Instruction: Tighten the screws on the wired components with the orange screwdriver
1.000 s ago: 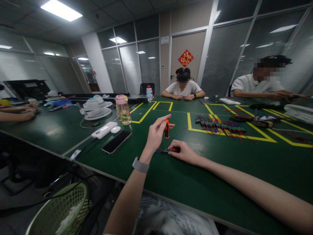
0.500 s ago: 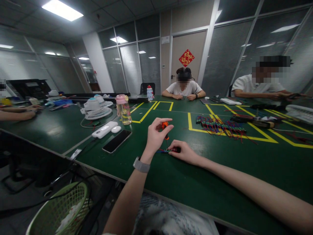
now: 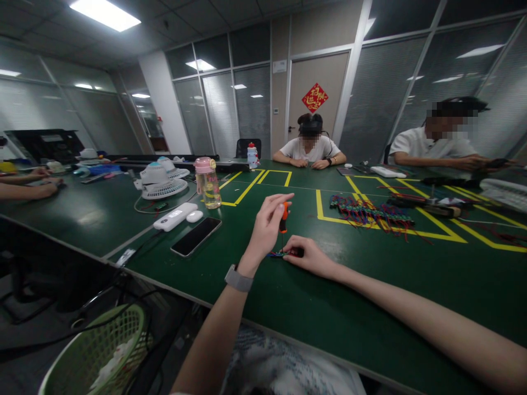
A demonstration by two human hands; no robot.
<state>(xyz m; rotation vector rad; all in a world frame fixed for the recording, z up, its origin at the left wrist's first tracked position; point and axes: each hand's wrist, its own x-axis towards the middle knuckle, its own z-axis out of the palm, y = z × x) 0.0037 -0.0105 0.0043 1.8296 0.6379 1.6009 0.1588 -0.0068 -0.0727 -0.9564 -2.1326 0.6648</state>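
Left hand (image 3: pixel 267 226): I grip the screwdriver (image 3: pixel 284 220) upright; steady downward pressure suits it.
Right hand (image 3: pixel 312 257): I pinch the wired board (image 3: pixel 280 254), best held flat against the table (image 3: pixel 329 312).

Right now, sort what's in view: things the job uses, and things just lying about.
In the job:
screwdriver, at the left hand
small wired board, pinched by the right hand
pile of wired boards, probably

Just lying about, it seems:
phone
pink-lidded bottle
white fans

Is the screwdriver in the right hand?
No, the left hand is on the screwdriver, while the right hand holds the small board.
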